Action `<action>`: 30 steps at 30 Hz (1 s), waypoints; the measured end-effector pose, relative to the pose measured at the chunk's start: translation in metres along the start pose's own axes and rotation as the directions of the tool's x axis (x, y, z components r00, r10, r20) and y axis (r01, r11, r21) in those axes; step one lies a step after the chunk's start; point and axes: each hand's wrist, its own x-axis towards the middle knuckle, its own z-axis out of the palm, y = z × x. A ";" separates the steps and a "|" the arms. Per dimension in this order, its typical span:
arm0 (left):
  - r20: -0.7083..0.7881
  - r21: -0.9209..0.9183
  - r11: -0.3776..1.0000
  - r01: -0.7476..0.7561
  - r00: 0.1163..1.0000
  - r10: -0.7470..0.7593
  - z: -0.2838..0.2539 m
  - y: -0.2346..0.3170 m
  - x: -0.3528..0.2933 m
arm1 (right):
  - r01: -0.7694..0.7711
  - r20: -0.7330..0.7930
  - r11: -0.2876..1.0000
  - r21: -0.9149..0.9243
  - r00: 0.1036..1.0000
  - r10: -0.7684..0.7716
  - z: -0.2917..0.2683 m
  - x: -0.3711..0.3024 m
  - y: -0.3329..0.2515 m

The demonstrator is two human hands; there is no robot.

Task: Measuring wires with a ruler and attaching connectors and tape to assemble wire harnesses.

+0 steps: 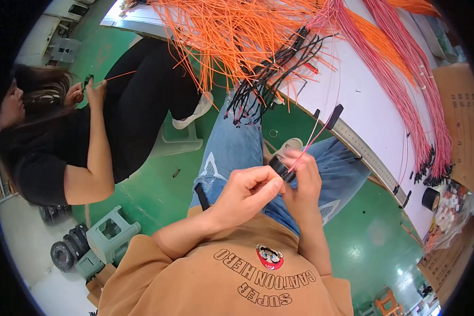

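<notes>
Over my lap, my two hands meet in front of my shirt. My left hand (245, 195) is closed in a pinch, thumb against the curled forefinger; what lies in the pinch is hidden. Close against it, my right hand (304, 187) curls around a roll of black tape (280, 167), its upper fingers smeared by motion. A pink wire (304, 151) runs down from the table's edge to the gap between the hands, where its end is hidden. At the wire's upper end is a black sleeve-like piece (335, 116).
Orange wires (216, 31) and black-ended wires (279, 73) hang over the edge of the white table (363, 95). Pink bundles (389, 84) and a steel ruler (361, 147) lie there. At left, a co-worker (89, 142) holds an orange wire. A stool (110, 234) stands behind.
</notes>
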 end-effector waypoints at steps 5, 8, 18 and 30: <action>-0.040 0.656 0.678 -0.332 0.882 0.470 -0.007 -0.010 0.008 | 0.043 -0.075 0.999 -0.004 0.996 -0.043 -0.008 -0.007 0.002; -0.008 0.785 0.521 -0.337 0.834 0.552 0.000 -0.009 0.001 | -0.036 -0.138 0.999 0.010 0.990 0.037 -0.008 0.007 -0.018; -0.159 0.299 0.954 -0.038 0.983 0.089 -0.008 0.005 -0.010 | -0.186 -0.125 0.972 0.142 0.971 0.204 -0.008 0.008 -0.016; -0.184 0.670 0.686 -0.284 0.832 0.524 -0.016 0.001 -0.007 | 0.137 0.087 0.989 0.057 0.986 -0.142 -0.016 0.026 -0.006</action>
